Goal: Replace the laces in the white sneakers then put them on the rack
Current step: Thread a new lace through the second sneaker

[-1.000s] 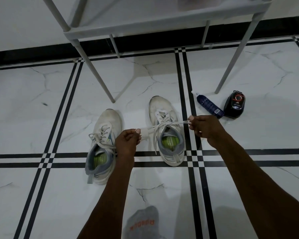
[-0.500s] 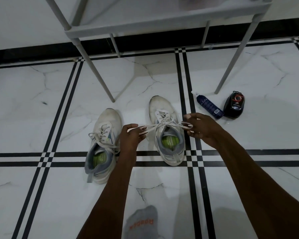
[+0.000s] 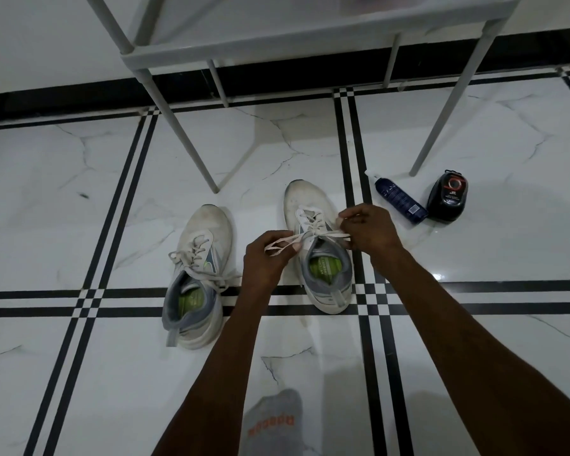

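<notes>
Both hands, left (image 3: 266,258) and right (image 3: 367,230), pinch lace (image 3: 285,243) loops over the centre-frame sneaker (image 3: 320,248); slack grip risks the bow unravelling.

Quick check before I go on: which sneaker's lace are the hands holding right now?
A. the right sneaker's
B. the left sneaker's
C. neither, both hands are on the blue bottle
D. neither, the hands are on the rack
A: the left hand and the right hand each pinch an end of the lace running across the right sneaker, while the left sneaker lies untouched beside it.
</notes>
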A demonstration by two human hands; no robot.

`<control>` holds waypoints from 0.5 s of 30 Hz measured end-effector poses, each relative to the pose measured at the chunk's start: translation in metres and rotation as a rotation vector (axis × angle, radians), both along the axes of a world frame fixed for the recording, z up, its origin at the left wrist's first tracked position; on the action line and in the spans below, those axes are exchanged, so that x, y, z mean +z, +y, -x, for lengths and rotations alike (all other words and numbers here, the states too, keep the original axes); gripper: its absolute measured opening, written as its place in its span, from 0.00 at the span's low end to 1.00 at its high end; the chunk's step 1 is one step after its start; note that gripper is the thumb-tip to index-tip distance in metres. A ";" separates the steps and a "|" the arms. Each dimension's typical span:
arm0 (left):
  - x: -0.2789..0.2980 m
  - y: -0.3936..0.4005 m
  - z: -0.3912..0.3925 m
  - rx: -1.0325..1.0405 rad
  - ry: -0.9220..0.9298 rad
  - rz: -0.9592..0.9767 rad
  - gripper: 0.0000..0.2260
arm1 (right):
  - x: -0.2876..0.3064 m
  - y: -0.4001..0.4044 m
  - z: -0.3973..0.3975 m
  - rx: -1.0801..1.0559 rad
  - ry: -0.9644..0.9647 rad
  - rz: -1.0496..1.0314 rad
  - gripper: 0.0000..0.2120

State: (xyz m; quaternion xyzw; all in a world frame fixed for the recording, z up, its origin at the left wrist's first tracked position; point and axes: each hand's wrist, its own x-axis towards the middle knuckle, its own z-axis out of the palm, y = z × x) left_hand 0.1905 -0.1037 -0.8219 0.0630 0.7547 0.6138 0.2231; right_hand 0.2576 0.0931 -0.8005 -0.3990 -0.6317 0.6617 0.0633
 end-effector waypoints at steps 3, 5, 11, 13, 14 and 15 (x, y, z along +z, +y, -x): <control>-0.005 -0.002 0.001 0.029 0.019 0.034 0.07 | -0.005 0.007 -0.002 -0.168 -0.025 0.065 0.08; -0.004 -0.001 0.001 0.022 0.007 0.022 0.08 | -0.005 0.010 -0.005 -0.118 -0.057 0.049 0.10; 0.005 0.005 0.003 -0.013 -0.028 -0.065 0.16 | 0.026 0.030 -0.016 0.404 -0.037 0.160 0.18; 0.005 0.006 0.005 -0.047 0.018 -0.044 0.17 | 0.030 0.037 -0.017 0.514 -0.006 0.077 0.16; 0.005 0.006 0.006 -0.056 0.047 -0.021 0.15 | 0.029 0.039 -0.017 0.529 0.008 0.004 0.15; 0.006 0.007 0.007 -0.055 0.075 0.004 0.14 | 0.027 0.040 -0.017 0.528 0.017 -0.071 0.13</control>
